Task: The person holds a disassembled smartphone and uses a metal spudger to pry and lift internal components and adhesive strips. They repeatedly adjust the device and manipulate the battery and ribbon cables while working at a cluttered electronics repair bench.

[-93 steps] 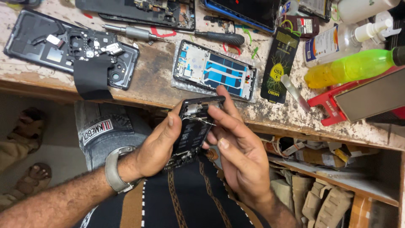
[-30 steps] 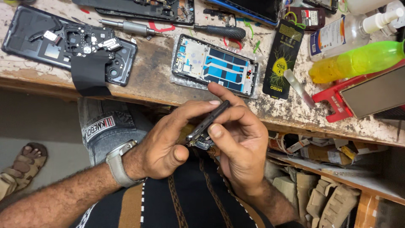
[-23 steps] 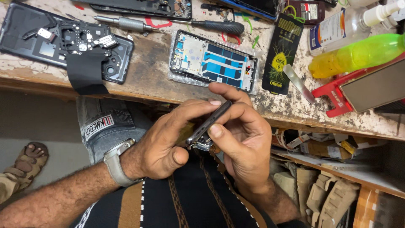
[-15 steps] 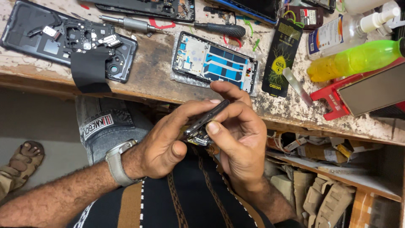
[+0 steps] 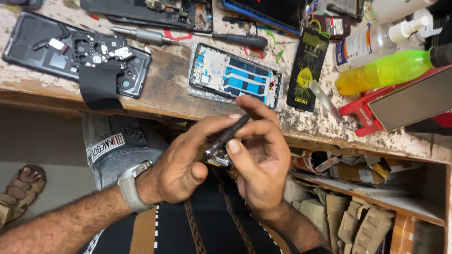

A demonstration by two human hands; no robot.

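Below the worktop (image 5: 169, 101) edge, over our lap, we hold a dark phone part (image 5: 226, 136) edge-on between both hands; from the head camera we cannot tell whether it is a board, a frame or a whole handset. Our left hand (image 5: 188, 160) is closed around its lower end, thumb and forefinger pinching it, a watch (image 5: 129, 186) on that wrist. Our right hand (image 5: 261, 164) grips the upper end, thumb pressed against the part's edge and fingers curled behind. On the worktop above lie a phone mid-frame with blue patches (image 5: 235, 75), an opened phone back with a black flap hanging over the edge (image 5: 77, 59), another stripped phone chassis (image 5: 155, 11), a screwdriver (image 5: 193, 36), a black packet with yellow print (image 5: 308, 70), a yellow-green bottle (image 5: 391, 70) and a red stand holding a panel (image 5: 405, 101). Judging by this, disassembly looks well advanced: several phones already lie open, while the piece in our hands is not yet set down or fitted anywhere.
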